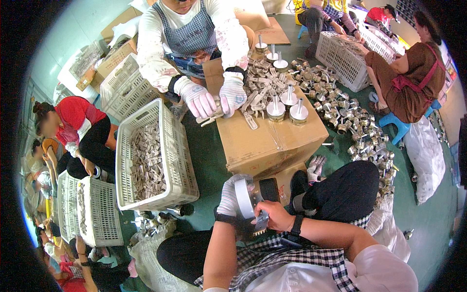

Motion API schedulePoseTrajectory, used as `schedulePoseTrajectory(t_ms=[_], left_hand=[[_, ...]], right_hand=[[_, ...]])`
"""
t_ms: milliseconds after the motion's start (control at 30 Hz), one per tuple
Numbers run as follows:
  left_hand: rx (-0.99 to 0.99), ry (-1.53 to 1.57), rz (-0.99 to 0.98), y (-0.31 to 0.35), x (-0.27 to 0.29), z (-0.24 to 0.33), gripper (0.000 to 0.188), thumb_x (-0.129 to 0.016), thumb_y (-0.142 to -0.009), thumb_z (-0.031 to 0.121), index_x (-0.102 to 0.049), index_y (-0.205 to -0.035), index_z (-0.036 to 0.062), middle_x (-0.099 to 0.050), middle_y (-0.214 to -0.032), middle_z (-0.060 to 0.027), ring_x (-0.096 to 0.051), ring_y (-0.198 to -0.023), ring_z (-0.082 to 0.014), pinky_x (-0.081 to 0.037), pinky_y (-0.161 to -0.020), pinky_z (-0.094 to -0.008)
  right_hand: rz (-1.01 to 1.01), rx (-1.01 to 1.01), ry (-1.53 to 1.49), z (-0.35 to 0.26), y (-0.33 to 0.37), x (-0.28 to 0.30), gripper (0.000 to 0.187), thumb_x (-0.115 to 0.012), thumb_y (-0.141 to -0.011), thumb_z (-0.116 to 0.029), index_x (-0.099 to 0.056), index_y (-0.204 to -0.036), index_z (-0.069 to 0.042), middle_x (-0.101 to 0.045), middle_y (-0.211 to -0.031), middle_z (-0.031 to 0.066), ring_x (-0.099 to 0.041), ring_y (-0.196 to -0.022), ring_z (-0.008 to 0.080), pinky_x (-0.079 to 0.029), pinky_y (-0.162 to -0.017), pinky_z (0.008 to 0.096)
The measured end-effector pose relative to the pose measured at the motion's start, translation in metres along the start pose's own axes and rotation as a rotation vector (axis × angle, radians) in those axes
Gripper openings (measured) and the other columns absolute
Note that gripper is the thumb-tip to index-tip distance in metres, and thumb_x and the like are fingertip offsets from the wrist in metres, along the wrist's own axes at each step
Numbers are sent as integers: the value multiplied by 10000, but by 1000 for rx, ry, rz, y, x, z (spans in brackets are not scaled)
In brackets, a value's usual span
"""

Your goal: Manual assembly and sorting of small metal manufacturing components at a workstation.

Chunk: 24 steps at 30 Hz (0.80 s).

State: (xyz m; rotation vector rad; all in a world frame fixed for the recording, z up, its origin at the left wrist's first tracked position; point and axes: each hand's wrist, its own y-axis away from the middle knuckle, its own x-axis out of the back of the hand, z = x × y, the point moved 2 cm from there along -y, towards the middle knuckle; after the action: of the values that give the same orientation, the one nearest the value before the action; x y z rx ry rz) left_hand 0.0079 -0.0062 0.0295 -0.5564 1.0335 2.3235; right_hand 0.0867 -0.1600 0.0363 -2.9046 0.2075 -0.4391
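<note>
In front of my lap I hold a tape dispenser with a wide greyish tape roll (244, 198) and a metal end (261, 222) with a toothed edge. My left hand (229, 198), in a white knitted glove, is closed around the roll's left side; its fingertips are partly hidden. My bare right hand (277, 215), with a black band at the wrist, is closed on the dispenser's right side beside the toothed end. Just beyond the roll lies a black phone (269, 190) on cardboard. A loose striped glove (316, 168) rests near my foot.
A cardboard box (272, 146) ahead carries grey clips (262, 90) and round metal pieces with posts (276, 108). A co-worker's gloved hands (214, 102) work over it. White crates (189, 180) stand left; metal fittings (360, 131) spread right. Other people sit around.
</note>
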Motion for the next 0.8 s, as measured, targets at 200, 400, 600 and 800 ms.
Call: schedulePoseTrajectory(t_ms=[200,400,600,800], left_hand=[[-1,16,-4,1,-1,-1,129,-580,-794,38,-616,-907,-13,-633,-760,-105,-614,-598,-202,-526,-523,-280],[-75,-80,-48,-4,6,-5,121,-565,-801,-6,-613,-912,-19,-634,-781,-106,-612,-601,-193,-538,-538,-270],[-100,-88,-34,-7,10,-8,126,-561,-806,-15,-613,-921,-22,-634,-789,-106,-615,-608,-193,-541,-541,-273],[-117,-73,-55,-2,4,-4,121,-557,-810,20,-609,-913,-16,-633,-776,-105,-620,-612,-206,-535,-541,-283]], right_hand=[[6,21,28,-4,-1,3,295,-768,-716,-169,-504,-818,-84,-562,-740,88,-580,-677,280,-457,-600,340],[-4,19,55,-9,-3,4,297,-768,-715,-180,-507,-817,-82,-563,-737,90,-581,-679,281,-460,-604,342],[-8,26,65,-7,-3,4,293,-767,-710,-169,-508,-812,-80,-560,-733,90,-579,-682,280,-459,-606,341],[5,31,50,-9,-4,5,289,-768,-705,-148,-507,-812,-82,-559,-736,85,-576,-684,277,-456,-606,336]])
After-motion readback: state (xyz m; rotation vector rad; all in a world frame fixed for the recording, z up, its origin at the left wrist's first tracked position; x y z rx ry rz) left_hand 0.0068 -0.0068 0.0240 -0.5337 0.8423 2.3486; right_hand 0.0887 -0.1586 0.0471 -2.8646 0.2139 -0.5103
